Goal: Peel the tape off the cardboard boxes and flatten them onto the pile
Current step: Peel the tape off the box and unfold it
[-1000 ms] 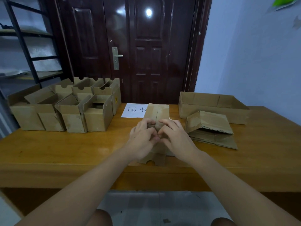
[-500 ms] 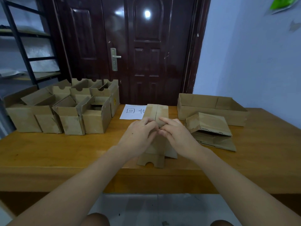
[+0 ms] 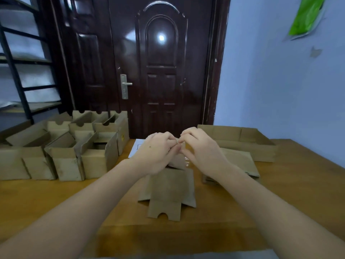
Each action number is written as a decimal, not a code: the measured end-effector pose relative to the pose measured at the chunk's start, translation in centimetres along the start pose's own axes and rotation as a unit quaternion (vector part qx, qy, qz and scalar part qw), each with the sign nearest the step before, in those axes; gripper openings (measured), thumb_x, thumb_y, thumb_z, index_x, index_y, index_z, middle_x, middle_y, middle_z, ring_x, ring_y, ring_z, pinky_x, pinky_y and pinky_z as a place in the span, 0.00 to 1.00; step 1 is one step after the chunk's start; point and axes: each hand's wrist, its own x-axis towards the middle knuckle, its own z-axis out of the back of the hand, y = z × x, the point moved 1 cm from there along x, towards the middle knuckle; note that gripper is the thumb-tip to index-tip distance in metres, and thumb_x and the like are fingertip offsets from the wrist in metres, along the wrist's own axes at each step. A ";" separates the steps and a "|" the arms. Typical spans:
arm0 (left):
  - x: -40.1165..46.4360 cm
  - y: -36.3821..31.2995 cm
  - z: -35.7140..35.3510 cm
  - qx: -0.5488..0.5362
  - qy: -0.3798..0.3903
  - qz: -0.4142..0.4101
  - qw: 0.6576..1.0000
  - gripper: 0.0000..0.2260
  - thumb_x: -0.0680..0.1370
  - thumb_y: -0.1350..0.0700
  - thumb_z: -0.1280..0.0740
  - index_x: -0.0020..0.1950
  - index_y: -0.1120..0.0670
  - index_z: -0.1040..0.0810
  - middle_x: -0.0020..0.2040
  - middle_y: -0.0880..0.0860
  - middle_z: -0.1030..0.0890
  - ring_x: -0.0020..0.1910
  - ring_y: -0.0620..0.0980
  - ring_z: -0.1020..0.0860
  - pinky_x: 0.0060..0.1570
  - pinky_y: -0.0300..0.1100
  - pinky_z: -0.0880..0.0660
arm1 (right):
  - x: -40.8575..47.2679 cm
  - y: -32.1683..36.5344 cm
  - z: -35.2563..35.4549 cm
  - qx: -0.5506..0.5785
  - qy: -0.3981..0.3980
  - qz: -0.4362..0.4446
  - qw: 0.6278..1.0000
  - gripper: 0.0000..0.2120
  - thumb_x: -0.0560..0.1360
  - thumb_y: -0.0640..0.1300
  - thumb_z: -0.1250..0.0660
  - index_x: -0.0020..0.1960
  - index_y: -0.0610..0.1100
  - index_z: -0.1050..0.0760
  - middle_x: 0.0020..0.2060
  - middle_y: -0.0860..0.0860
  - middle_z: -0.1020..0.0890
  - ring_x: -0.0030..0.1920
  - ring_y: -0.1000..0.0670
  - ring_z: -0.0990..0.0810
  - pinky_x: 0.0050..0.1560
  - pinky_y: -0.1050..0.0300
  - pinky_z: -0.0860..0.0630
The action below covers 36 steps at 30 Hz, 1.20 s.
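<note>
A small brown cardboard box (image 3: pixel 169 187) stands on the wooden table (image 3: pixel 56 200) right in front of me, its lower flap with a half-round notch lying toward me. My left hand (image 3: pixel 156 152) and my right hand (image 3: pixel 200 148) meet over the box's top edge, fingers curled and pinching there. The fingers hide what lies between them; a thin pale strip shows at the fingertips. A pile of flattened boxes (image 3: pixel 240 161) lies just right of my right hand.
Several open cardboard boxes (image 3: pixel 74 146) crowd the left part of the table. A wide shallow cardboard tray (image 3: pixel 242 139) stands at the back right. A white sheet of paper (image 3: pixel 137 149) lies behind my hands. A dark door and a metal shelf stand beyond the table.
Both hands have risen from the box's middle to its top edge, still pressed together. The box now stands more upright, its lower panel and notched flap uncovered.
</note>
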 end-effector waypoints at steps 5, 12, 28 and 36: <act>4.8 0.8 -1.5 -0.019 0.063 0.034 0.997 0.19 0.86 0.45 0.47 0.51 0.47 0.17 0.51 0.45 0.21 0.50 0.48 0.24 0.56 0.51 0.27 | 1.8 -3.9 -0.5 -0.037 0.039 -0.020 0.998 0.02 0.78 0.46 0.31 0.49 0.48 0.21 0.44 0.54 0.20 0.45 0.50 0.24 0.47 0.49 0.24; 11.2 2.7 -4.6 -0.016 0.110 0.061 0.992 0.21 0.85 0.38 0.49 0.58 0.46 0.20 0.49 0.44 0.19 0.51 0.48 0.22 0.56 0.50 0.27 | 2.9 -11.5 -2.3 -0.060 0.098 -0.110 0.987 0.06 0.83 0.48 0.37 0.53 0.50 0.22 0.45 0.57 0.22 0.46 0.54 0.25 0.50 0.56 0.24; 15.2 8.8 -10.6 0.019 0.189 0.121 0.974 0.29 0.82 0.31 0.52 0.65 0.48 0.22 0.56 0.49 0.18 0.56 0.51 0.21 0.62 0.54 0.26 | 3.9 -24.4 -12.8 -0.193 0.319 -0.256 0.892 0.15 0.82 0.41 0.40 0.66 0.51 0.24 0.54 0.49 0.18 0.51 0.46 0.19 0.52 0.50 0.19; 13.9 8.3 -10.8 0.013 0.172 0.156 0.972 0.26 0.83 0.33 0.51 0.61 0.49 0.21 0.51 0.48 0.19 0.51 0.50 0.22 0.57 0.53 0.24 | 3.0 -22.7 -14.2 -0.144 0.298 -0.292 0.898 0.12 0.85 0.48 0.44 0.61 0.48 0.24 0.44 0.52 0.20 0.41 0.50 0.21 0.40 0.54 0.21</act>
